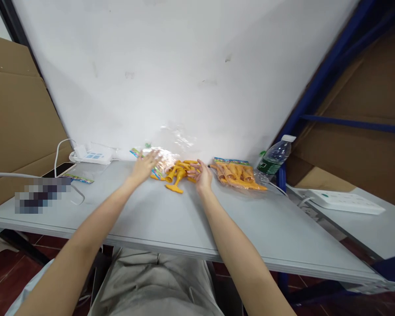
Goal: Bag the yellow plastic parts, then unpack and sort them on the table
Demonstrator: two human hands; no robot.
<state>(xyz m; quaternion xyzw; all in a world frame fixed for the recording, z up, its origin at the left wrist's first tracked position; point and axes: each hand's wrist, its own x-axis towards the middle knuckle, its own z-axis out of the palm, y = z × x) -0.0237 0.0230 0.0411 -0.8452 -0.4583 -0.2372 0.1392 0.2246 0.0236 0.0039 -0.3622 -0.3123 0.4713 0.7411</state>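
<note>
On the grey table (177, 215), the clear wrapper (171, 151) is being partly covered by the spread left hand (145, 167) (any grip can't be told), while the yellow pile (180, 172), likely light, stiff and slick, is being flanked by the right hand (202, 177), fingers loosely open. At its front, one T-shaped piece (174, 189), probably best gripped by the stem (179, 177), is being angled toward the wall (171, 79) along that apparent long axis.
</note>
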